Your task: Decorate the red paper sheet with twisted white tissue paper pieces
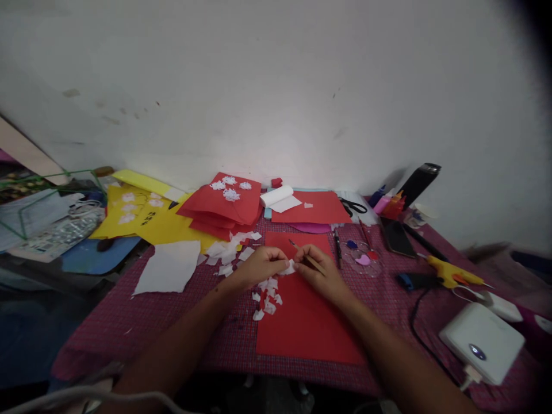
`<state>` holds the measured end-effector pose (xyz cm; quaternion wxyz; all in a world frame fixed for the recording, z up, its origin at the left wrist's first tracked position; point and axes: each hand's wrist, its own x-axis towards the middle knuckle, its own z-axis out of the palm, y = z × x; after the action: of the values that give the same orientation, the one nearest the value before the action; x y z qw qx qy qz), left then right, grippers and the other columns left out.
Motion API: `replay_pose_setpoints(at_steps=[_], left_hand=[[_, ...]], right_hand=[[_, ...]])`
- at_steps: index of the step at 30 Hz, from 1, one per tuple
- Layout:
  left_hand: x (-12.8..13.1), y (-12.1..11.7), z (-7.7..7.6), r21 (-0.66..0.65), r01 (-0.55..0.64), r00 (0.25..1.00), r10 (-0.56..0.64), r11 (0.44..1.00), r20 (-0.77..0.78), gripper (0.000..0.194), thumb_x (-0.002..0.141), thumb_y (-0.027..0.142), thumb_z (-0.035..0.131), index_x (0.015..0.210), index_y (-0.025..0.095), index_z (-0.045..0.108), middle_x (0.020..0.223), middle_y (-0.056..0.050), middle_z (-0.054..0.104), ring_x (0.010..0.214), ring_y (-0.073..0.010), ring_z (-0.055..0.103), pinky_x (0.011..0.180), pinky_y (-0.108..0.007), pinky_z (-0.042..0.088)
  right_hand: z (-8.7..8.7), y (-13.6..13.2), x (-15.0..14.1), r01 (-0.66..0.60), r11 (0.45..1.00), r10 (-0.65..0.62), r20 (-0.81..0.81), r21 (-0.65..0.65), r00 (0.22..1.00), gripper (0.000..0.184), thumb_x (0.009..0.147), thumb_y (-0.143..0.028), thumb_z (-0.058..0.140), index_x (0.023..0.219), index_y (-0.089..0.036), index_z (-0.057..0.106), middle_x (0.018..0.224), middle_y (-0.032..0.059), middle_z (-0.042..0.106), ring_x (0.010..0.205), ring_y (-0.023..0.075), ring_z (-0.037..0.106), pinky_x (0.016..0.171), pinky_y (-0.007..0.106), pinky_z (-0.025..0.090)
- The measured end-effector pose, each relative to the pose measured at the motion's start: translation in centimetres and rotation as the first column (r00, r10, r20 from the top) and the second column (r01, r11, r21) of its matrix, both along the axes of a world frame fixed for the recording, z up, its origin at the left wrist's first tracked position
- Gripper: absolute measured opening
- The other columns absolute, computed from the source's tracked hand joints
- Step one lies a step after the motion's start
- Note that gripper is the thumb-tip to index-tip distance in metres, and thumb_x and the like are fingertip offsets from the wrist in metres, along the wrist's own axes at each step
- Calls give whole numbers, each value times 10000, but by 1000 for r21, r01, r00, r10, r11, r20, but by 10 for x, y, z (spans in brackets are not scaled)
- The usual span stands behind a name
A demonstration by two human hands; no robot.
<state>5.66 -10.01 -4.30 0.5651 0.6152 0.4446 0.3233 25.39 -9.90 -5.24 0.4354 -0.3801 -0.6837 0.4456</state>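
Observation:
My left hand (264, 265) pinches a small piece of white tissue paper (290, 268) over the red sheet (308, 328). My right hand (322, 275) meets it from the other side, its fingertips closed at the same piece. A thin paintbrush (316, 264) lies across the fingers of my right hand, its tip pointing up and left. Below my left hand, several torn tissue scraps (269, 299) lie along the sheet's left edge. More loose white pieces (224, 253) are spread farther left, beside a larger white sheet (168, 267).
Red papers with white paper flowers (230, 194) and a tissue roll (278, 198) lie at the back. A paint palette (366, 265), phone (399, 237), yellow glue gun (452, 273), black bottle (420, 183) and white power box (480, 339) with cables occupy the right side.

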Motion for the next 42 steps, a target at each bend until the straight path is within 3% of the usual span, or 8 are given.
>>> replay_pose_setpoints(at_steps=[8,24,26,28,31,33,36,42], left_hand=[[1,-1,-2,17,45,999,-45,999,14,274,755,408,678,783,138,641,672,8,588,583,-84,486,553,-211,358],[0,-1,3,75,74,995,-69,994,-72,278,796,415,616,761,141,648,638,3,572,549,-87,481,522,-208,358],[-6,5,3,128,-9,999,15,992,-48,249,805,382,603,808,142,669,660,-3,599,562,-92,506,534,-208,381],[-17,14,5,206,-205,978,207,957,14,225,796,337,605,884,143,678,731,-17,643,599,-97,543,568,-211,416],[-37,28,8,199,-536,844,515,820,151,264,756,304,635,969,150,659,790,-21,667,573,-85,539,546,-206,420],[-46,33,11,166,-622,779,583,766,230,265,736,293,648,959,150,644,775,-11,663,538,-74,516,516,-198,404],[-48,31,14,172,-572,816,534,802,222,258,728,315,669,921,145,650,732,1,647,531,-71,506,514,-197,402],[-26,13,14,253,-204,979,202,946,35,275,773,326,664,967,132,679,827,-30,661,636,-87,537,594,-204,432]], right_hand=[[-1,-1,1,-43,999,43,11,3,999,127,834,-302,653,852,-218,559,829,3,571,768,166,531,711,275,428],[1,0,3,33,999,-33,17,21,999,98,808,-270,648,819,-222,563,789,-2,561,740,169,521,690,281,421],[0,0,4,43,999,-43,1,13,999,96,808,-264,646,826,-226,560,799,-2,561,748,170,522,700,282,421],[-1,1,4,57,998,-58,-34,-3,998,98,809,-258,644,840,-227,557,809,-4,555,750,165,520,702,277,417],[-2,2,5,91,996,-93,-96,-24,991,107,811,-258,642,840,-225,544,794,-11,529,724,154,505,678,266,407],[-2,2,4,102,994,-104,-117,-25,988,116,812,-262,642,837,-224,535,789,-11,520,714,151,499,667,263,403],[-2,2,4,92,995,-94,-123,-21,988,121,821,-268,639,864,-225,533,808,-7,536,735,155,516,680,266,409],[-2,0,3,88,996,-87,-88,7,992,116,835,-278,640,868,-225,542,823,-4,554,747,156,528,699,266,423]])
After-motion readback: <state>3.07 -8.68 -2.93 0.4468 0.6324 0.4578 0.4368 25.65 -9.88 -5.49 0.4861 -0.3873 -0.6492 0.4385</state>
